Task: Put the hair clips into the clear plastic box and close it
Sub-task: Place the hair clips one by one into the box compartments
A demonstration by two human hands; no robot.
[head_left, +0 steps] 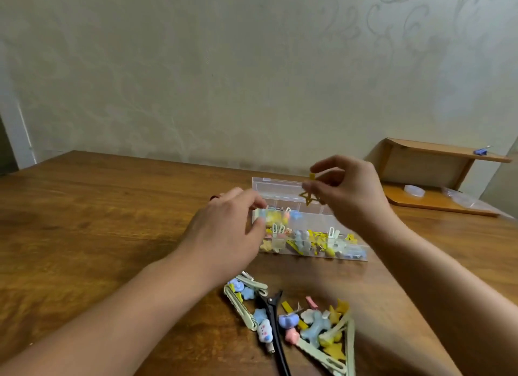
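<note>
A clear plastic box [353, 256] lies open on the wooden table, its lid [276, 186] raised at the back and several colourful hair clips inside. My right hand [350, 190] pinches a yellow star-shaped clip [309, 198] in the air above the box. My left hand [227, 229] is at the box's left end, fingers curled against its edge; whether it grips the box I cannot tell. A pile of loose hair clips [311, 325] lies nearer me, with a black clip [273, 316] and pale green clips [241, 300] among it.
A wooden table [112, 221] stretches wide to the left. A low wooden shelf [437, 176] stands at the back right against the wall, with a small white round thing [414, 190] on its base.
</note>
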